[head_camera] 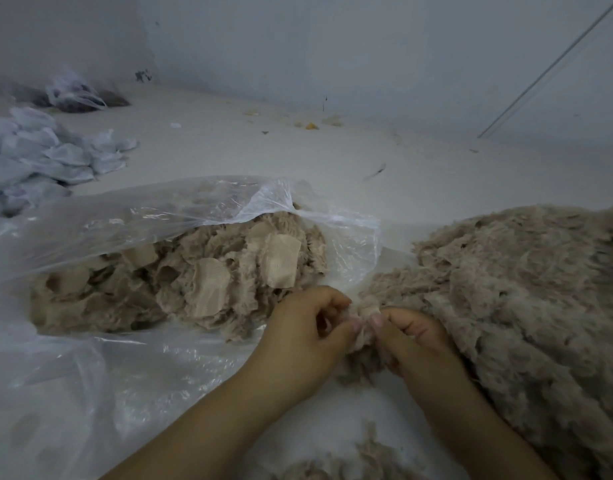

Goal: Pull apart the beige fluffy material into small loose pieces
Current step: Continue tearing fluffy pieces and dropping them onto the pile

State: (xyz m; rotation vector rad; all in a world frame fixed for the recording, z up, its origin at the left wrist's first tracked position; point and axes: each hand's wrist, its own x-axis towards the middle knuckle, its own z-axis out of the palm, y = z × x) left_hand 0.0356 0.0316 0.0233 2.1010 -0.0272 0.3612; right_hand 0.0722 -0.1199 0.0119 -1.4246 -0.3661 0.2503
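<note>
Head view showed the left hand and right hand pinching one fluffy tuft between them, thumbs nearly touching.

On the floor the plastic bag holding fabric scraps lies at nine o'clock of the two hands, the loose fluffy heap at three o'clock, a cloth pile far at ten o'clock, the wall at twelve.

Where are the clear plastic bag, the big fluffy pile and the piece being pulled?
clear plastic bag [180, 209]: head view, upper film.
big fluffy pile [526, 289]: head view, middle of the heap.
pinched piece [364, 315]: head view, tuft between both hands.
</note>
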